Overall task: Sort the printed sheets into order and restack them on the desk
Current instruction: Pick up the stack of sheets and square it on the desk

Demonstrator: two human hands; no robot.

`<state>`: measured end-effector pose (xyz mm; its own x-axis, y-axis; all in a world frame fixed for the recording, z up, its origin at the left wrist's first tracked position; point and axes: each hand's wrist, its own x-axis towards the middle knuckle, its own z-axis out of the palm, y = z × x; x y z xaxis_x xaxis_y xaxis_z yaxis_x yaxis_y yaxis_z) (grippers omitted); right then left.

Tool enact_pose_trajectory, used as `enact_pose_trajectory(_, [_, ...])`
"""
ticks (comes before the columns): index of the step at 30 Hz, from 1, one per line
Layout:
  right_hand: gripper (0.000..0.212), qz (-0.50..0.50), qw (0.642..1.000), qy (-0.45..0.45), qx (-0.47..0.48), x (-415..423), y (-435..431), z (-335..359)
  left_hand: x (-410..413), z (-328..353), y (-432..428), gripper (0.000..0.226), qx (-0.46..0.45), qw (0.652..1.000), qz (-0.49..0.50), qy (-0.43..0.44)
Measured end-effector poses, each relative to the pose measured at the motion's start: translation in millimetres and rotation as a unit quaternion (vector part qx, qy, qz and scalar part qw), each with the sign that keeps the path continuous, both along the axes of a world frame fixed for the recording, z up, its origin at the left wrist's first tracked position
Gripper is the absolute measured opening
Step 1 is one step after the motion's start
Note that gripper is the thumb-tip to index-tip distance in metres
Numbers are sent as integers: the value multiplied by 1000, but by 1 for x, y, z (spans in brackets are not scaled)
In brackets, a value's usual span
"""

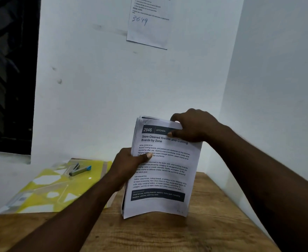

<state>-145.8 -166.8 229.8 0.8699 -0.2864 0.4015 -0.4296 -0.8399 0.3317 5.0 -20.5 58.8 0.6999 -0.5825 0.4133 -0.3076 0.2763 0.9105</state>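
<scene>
Small office corner, wooden desk (167, 233), stapler (79, 169) on yellow folder (46, 193), printed notice (147, 24) on white wall

Wall notice (147, 28) cut off at top, its print blurred, fingers of left hand (129, 165) hidden behind printed sheets (165, 206)

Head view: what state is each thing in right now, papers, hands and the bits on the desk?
stack of printed sheets, held upright over the desk, front page facing the camera
left hand, grips the stack's left edge
right hand, pinches its top right corner
yellow folder, lying flat on the desk
stapler, lying on the yellow folder
wall sheet, stuck to the wall
</scene>
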Motion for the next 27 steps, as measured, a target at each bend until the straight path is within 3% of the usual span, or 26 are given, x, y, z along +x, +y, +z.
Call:
enact_pose_trajectory(3, [62,24,998,0,-51,15,21,8,0,1,0,22,11,1000,8,-12])
enact_pose_trajectory(8, [68,145,988,22,51,48,54,3,-3,3,2,22,-2,1000,-6,-5])
enact_pose_trajectory(19, [50,212,976,11,51,69,56,-13,1,10,3,17,-10,1000,2,-17])
enact_pose_trajectory(25, [53,213,976,10,38,68,60,-14,1,4,4,26,-34,999,-27,14])
enact_pose_trajectory(27, [63,227,972,-12,53,67,59,-13,2,0,8,28,-31,998,-57,14])
